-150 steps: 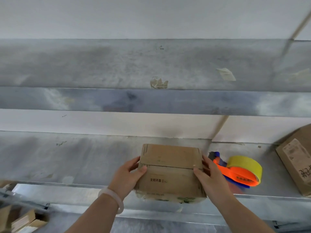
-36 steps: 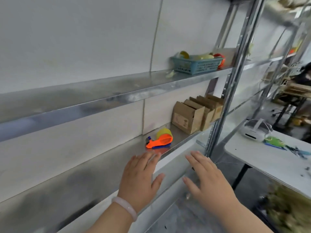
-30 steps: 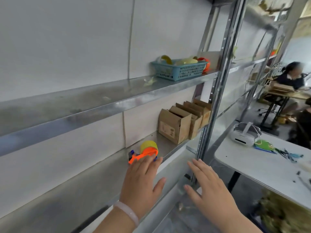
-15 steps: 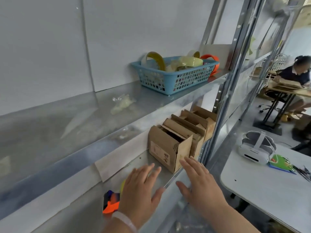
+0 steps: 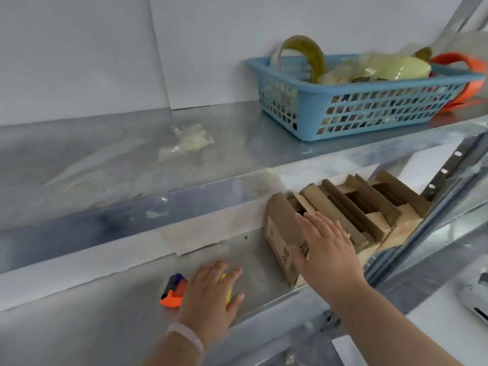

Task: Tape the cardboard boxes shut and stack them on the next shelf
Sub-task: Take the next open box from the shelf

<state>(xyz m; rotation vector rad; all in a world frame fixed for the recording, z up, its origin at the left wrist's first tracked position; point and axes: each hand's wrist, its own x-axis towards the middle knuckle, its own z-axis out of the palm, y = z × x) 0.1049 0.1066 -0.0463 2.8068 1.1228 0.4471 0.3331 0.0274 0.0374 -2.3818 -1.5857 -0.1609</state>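
Nearest, left hand [image 5: 211, 299] spread flat over tape gun [image 5: 173, 294], gripping nothing. Just beyond and to its right, right hand [image 5: 327, 249] straight-fingered against first box [image 5: 277, 233], flaps open, not yet grasped; plainly the nearer hand. Other boxes [image 5: 332, 207] in a row running away rightward from those fingers, hemmed by post [image 5: 435, 204] beyond and upper shelf [image 5: 211, 191] above. Bare lower shelf [image 5: 250, 260] leftward, probably the way out.
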